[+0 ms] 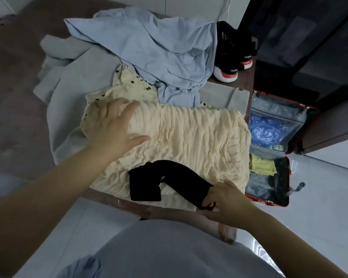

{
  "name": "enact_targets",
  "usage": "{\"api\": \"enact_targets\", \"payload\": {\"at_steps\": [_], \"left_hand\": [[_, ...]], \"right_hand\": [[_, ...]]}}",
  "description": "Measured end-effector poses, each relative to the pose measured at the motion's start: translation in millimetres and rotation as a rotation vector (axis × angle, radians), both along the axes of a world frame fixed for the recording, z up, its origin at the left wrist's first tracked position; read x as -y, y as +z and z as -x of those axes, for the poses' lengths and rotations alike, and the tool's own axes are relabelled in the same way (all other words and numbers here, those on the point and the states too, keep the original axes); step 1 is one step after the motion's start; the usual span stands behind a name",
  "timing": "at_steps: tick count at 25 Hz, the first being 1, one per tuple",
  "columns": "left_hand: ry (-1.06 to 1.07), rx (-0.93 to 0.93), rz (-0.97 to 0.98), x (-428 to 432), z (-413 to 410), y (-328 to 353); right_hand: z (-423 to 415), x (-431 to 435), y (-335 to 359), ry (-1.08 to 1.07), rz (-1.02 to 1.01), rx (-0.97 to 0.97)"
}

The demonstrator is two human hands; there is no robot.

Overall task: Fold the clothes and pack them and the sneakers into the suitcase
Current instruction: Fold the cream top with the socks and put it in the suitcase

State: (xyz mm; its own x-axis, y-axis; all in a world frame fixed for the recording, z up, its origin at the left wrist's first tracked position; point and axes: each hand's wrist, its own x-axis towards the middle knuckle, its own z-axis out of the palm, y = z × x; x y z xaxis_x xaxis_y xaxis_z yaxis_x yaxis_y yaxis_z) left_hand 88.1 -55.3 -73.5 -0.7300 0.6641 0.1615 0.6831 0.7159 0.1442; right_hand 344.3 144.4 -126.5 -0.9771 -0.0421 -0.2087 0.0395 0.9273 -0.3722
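left hand (pixel 113 125): left of centre, lying flat on the upper left end of the cream pleated garment (pixel 189 137); fingers straight and spread, thumb out to the right, gripping nothing.
right hand (pixel 223 201): lower right of centre, at the near edge of the table (pixel 244 81); thumb and fingers pinch the narrow lower right end of the black garment (pixel 149 183).
cream pleated garment: fills the middle of the frame, spread wide across the table, its right edge reaching the table's right side.
black garment: lower centre, lying on top of the cream one; a wide part on the left, and a thin arm running down right into the right hand.
dotted cream cloth (pixel 129 85): just above the left hand, partly under the light blue shirt (pixel 155 43); whether it is 1 piece with the pleated garment, cannot tell.
light blue shirt: upper centre, crumpled in a heap, unfolded.
grey coat (pixel 72 81): upper left to centre, spread flat beneath the other clothes.
sneakers (pixel 233 57): 2, black with white and red soles, upper right of centre on the table's far right corner, side by side, just beside the blue shirt.
suitcase (pixel 263 187): right of the frame, on the white floor (pixel 319 187) beside the table, open, red shell, grey lining.
inside the suitcase: a blue plastic bag (pixel 267 129) in the upper half; a folded yellow-green garment (pixel 261 167) in the lower half.
dark cabinet (pixel 309 47): upper right, behind the suitcase.
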Motion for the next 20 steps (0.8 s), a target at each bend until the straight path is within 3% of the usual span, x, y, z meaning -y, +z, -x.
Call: {"api": "enact_targets", "payload": {"at_steps": [4,6,9,14,16,18,20], "left_hand": [[0.097,0.223,0.262,-24,39,-1],[0.094,0.284,0.234,-27,62,-5],[0.093,0.452,0.089,-30,85,-4],[0.082,0.535,-0.054,-30,107,7],[0.046,0.544,-0.035,-28,109,5],[0.031,0.534,-0.018,-25,109,2],[0.015,0.516,0.033,-25,111,3]], "right_hand": [[46,29,14,-0.186,0.193,-0.107],[81,58,19,-0.157,0.221,-0.121],[126,110,21,0.016,0.237,0.016],[148,168,-17,0.133,-0.066,0.196],[147,178,-28,0.122,-0.22,0.173],[154,180,-22,0.106,-0.275,0.12],[162,174,-16,0.112,-0.202,0.107]]}}
